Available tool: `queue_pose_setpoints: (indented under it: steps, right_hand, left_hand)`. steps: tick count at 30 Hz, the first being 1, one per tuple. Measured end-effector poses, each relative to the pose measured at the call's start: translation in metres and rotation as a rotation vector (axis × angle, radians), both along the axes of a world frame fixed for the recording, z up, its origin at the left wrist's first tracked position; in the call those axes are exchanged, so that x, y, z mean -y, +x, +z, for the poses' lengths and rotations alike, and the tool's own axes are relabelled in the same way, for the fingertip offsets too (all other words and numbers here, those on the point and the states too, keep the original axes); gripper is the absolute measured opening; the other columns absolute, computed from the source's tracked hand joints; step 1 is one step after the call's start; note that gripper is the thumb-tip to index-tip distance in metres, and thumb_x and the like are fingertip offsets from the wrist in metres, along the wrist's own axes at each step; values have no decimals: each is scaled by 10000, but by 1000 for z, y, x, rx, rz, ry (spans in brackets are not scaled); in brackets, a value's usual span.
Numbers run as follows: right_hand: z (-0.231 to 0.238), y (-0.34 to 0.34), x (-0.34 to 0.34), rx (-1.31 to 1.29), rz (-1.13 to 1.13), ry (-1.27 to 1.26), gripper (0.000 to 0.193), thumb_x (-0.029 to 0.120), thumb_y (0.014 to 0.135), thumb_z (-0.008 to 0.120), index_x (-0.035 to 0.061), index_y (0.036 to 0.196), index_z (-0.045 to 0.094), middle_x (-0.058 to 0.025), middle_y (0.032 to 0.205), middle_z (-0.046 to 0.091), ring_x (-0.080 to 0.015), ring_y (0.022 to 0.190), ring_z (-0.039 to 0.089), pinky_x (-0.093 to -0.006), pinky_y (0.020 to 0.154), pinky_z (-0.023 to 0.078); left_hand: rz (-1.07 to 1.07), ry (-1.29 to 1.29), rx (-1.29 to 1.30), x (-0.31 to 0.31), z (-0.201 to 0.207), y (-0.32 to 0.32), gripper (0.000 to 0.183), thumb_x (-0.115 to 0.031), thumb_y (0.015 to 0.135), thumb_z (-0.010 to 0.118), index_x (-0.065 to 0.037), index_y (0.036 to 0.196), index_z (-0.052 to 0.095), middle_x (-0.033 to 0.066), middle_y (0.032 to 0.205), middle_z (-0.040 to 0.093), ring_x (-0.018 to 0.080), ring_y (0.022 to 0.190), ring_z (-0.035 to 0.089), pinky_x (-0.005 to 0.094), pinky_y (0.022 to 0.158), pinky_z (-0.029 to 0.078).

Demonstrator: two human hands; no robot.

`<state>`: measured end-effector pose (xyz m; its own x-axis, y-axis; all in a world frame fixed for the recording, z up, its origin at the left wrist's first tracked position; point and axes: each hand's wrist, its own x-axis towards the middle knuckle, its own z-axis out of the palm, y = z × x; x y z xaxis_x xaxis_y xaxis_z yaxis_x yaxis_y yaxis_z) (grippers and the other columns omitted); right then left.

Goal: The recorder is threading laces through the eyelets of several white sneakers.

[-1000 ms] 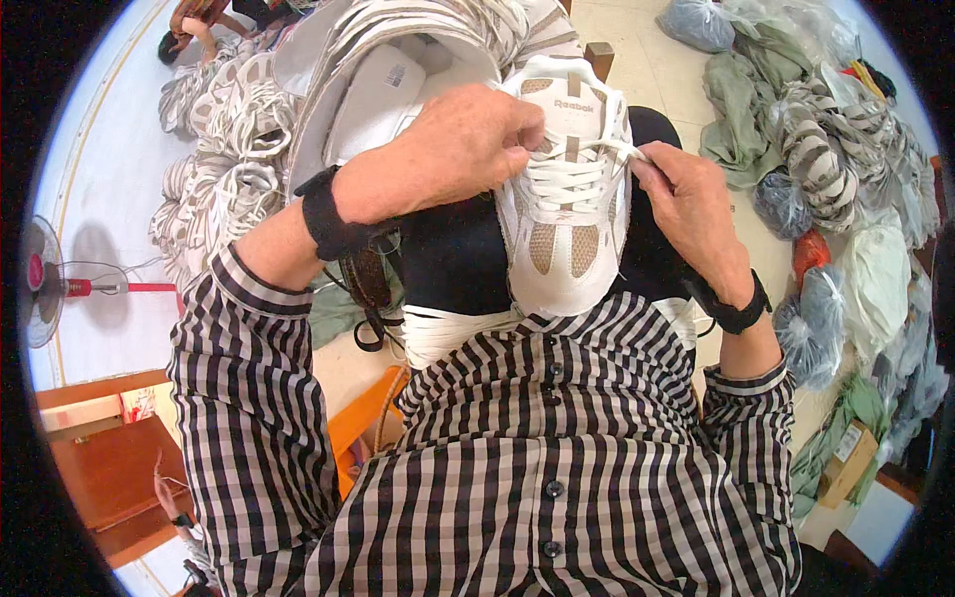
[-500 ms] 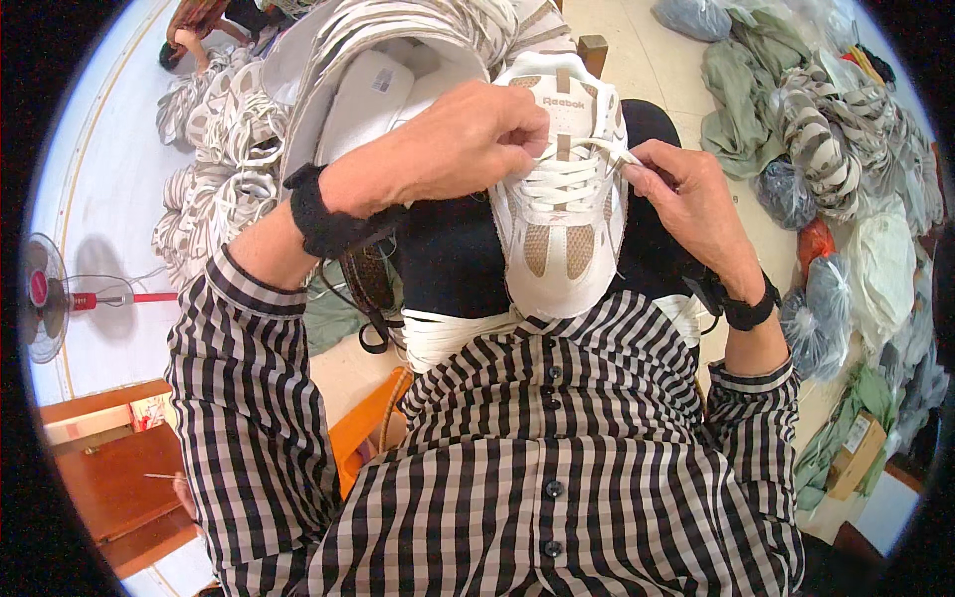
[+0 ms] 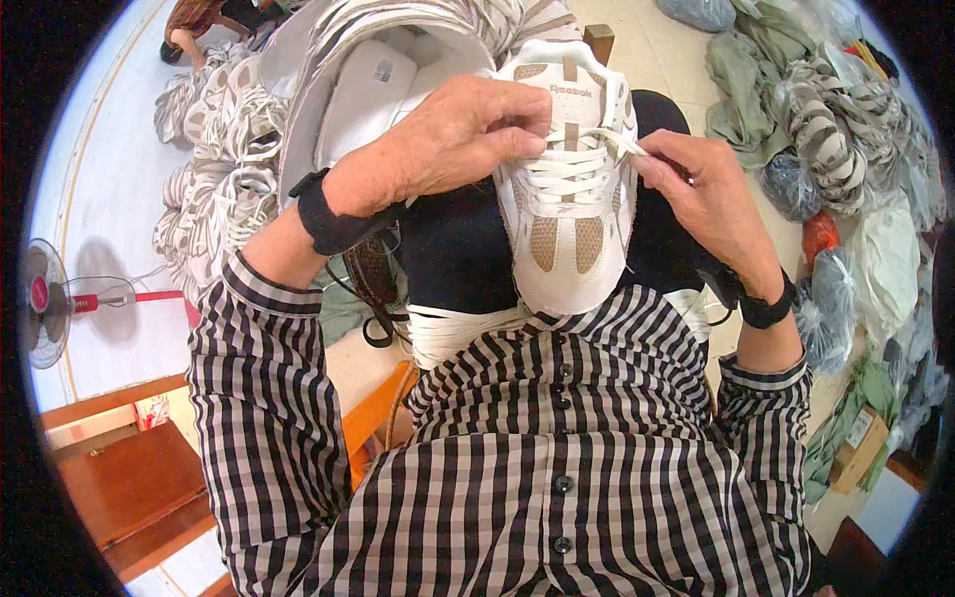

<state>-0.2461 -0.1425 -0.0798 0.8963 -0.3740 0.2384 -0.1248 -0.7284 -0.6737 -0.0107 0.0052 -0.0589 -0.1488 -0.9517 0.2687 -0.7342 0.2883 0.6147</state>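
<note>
A white and beige sneaker (image 3: 575, 284) rests on my lap between both hands, its toe pointing toward me. A white shoelace (image 3: 569, 179) crosses its front in several rows below the tongue. At the upper right eyelets, my right hand (image 3: 708, 189) pinches the lace between thumb and forefinger. My left hand (image 3: 463, 134) lies across the shoe's left side with its fingers curled closed beside the tongue; what they grip is hidden. A bundle of white laces (image 3: 453, 336) shows at my waist.
A big curved stack of white shoe uppers (image 3: 298, 85) stands at the far left, with more piled uppers (image 3: 239, 124) beyond. Plastic bags (image 3: 831, 298) and green cloth (image 3: 741, 95) lie on the right. A fan (image 3: 45, 298) is at left; another person (image 3: 189, 30) bends at upper left.
The shoe and both hands appear shifted slightly to the right. My right hand still pinches the lace at the right eyelets; the left stays closed beside the tongue.
</note>
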Motion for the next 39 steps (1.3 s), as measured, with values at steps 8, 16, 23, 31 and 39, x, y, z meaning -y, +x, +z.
queue_pose_setpoints:
  steps: [8, 16, 23, 31, 39]
  right_hand:
    - [5, 9, -14, 282, -188, -244, 263, 59, 809, 685, 59, 1068, 640, -115, 1013, 626, -270, 719, 620, -325, 618, 495]
    - [3, 55, -40, 230, 79, -532, 150, 100, 790, 661, 42, 917, 609, -125, 879, 534, -313, 842, 577, -428, 763, 463]
    - [17, 57, -26, 3, 158, -64, 164, 158, 871, 595, -4, 893, 604, -160, 798, 570, -310, 711, 572, -387, 651, 461]
    - [37, 72, -15, -109, 165, 495, 238, 186, 839, 647, 40, 1025, 616, 23, 705, 606, -35, 581, 455, -214, 506, 353]
    - [31, 68, -4, -77, 206, 652, 217, 97, 870, 609, 40, 1079, 603, -18, 781, 669, -43, 589, 503, -205, 512, 391]
  left_hand:
    - [220, -172, 47, -18, 15, 4, 91, -66, 881, 639, -16, 956, 641, 0, 769, 571, 65, 674, 520, 220, 602, 422]
    - [210, -177, 280, -26, -14, -1, 245, -5, 832, 610, -69, 1065, 645, 147, 913, 685, 327, 805, 661, 366, 701, 521]
    - [215, -187, 280, -25, -14, -2, 239, -36, 826, 598, -98, 1053, 639, 162, 858, 665, 364, 785, 644, 414, 673, 507]
    - [258, 9, -31, -22, -16, -7, 185, -34, 842, 569, -38, 1016, 632, 51, 656, 563, 175, 605, 558, 302, 569, 445]
    - [352, 305, -441, -17, -11, -23, 91, -64, 853, 623, 1, 916, 634, -22, 649, 535, 60, 602, 482, 224, 565, 397]
